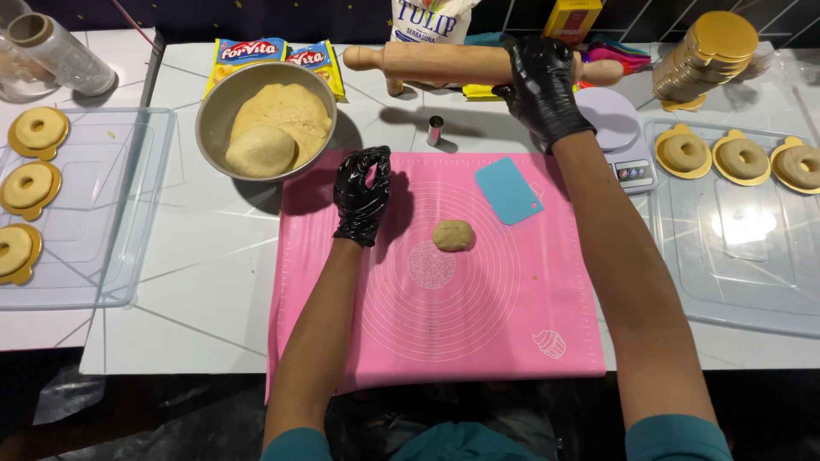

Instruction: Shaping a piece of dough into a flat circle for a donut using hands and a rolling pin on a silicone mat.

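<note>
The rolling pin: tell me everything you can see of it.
The rolling pin is pale wood, a thick smooth barrel with a rounded handle at each end. It lies level across the far side of the white table, beyond the pink mat. The black-gloved right hand wraps over its right part; the left handle is free.

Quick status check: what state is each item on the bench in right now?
Right hand: gripping the rolling pin, lifted above the table.
Left hand: empty, fingers curled, over the pink mat.
Dough ball: unrolled, on the mat.
Metal bowl: holds dough.
Blue scraper: flat on the mat.
</note>
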